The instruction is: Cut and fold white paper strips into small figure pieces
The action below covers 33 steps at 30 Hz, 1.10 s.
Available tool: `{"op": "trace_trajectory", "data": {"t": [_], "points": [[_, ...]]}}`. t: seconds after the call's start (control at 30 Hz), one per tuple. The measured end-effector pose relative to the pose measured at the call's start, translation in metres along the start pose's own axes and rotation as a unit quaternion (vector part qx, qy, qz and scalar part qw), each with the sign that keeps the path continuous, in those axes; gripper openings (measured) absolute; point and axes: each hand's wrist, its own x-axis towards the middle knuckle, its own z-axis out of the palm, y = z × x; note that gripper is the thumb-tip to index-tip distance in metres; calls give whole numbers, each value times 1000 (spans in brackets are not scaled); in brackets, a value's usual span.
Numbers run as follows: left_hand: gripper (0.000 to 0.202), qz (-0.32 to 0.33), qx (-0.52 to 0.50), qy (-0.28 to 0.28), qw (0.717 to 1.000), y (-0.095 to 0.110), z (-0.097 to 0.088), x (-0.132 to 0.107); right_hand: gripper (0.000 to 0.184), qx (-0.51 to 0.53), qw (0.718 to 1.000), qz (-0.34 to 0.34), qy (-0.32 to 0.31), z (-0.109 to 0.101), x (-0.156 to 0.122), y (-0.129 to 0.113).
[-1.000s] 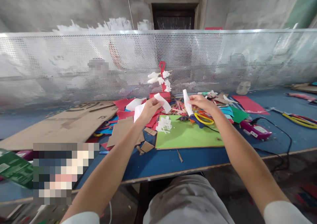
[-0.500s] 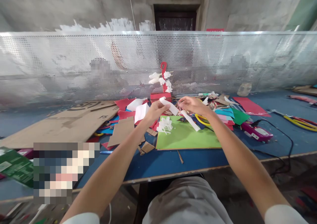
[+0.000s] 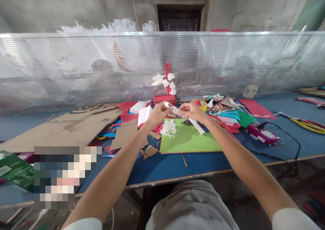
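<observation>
My left hand [image 3: 160, 112] pinches a white paper strip [image 3: 174, 110], whose upper end curls over near the thumb. My right hand [image 3: 193, 111] has its fingertips closed on the strip's other end, just right of the left hand. Below the right hand, another length of white paper [image 3: 197, 126] lies over a lime-green sheet [image 3: 193, 143]; whether it joins the held strip is hidden by the fingers. A small pile of cut white paper pieces [image 3: 169, 128] rests on the sheet's left side. Behind the hands stands a red hooked stand [image 3: 165, 99] with white paper flowers [image 3: 166, 83].
Large flat cardboard [image 3: 63, 130] covers the table's left. Coloured paper scraps [image 3: 230, 115] and a yellow tape roll [image 3: 201, 105] lie right of the hands. Further right are a purple device [image 3: 264, 135] with a black cord and yellow-handled pliers [image 3: 307, 125]. A perforated metal screen [image 3: 215, 64] borders the back.
My right hand has moved left and slightly down, and its fingers now grip the strip's end near my left hand. The left hand stays nearly in place.
</observation>
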Motion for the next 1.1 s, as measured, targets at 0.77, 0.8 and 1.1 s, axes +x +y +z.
{"op": "trace_trajectory", "data": {"t": [0.77, 0.8, 1.1], "points": [[22, 59, 261, -115, 957, 10, 4, -6, 28, -75, 996, -39, -37, -1, -5, -5], [22, 57, 257, -110, 958, 10, 4, -6, 30, -75, 996, -33, -34, -1, -5, -6], [25, -44, 122, -126, 983, 10, 2, -5, 52, -213, 966, -143, -41, 1, -12, -18]]}}
